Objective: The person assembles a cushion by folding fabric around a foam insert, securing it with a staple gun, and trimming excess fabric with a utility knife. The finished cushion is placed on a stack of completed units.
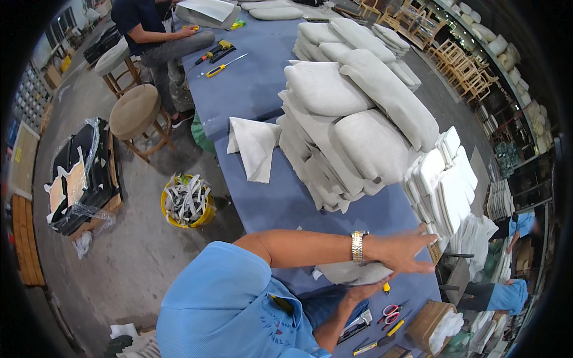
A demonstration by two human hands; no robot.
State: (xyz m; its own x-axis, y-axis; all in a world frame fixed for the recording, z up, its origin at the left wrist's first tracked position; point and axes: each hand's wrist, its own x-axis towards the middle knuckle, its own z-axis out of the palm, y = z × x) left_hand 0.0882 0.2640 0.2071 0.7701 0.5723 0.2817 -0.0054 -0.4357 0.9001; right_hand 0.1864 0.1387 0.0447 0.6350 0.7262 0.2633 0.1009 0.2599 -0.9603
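A small light-grey upholstered cushion (352,272) is held in front of me, partly covered by my left forearm. My right hand (362,290) grips its near right edge from below. Above the cushion's right end, my left hand (401,252), with a metal-band watch on the wrist, reaches out with its fingers spread, slightly blurred. Near my right hand on the blue table lie a staple gun (358,322), red-handled scissors (391,311) and a yellow utility knife (375,344).
Stacked grey cushions (358,119) rise from the blue table (262,203), beside a loose fabric piece (253,146). A yellow bucket (210,216) of scraps stands on the floor at left, near a round stool (134,110). A cardboard box (431,322) is at right. A co-worker (140,30) sits at far left.
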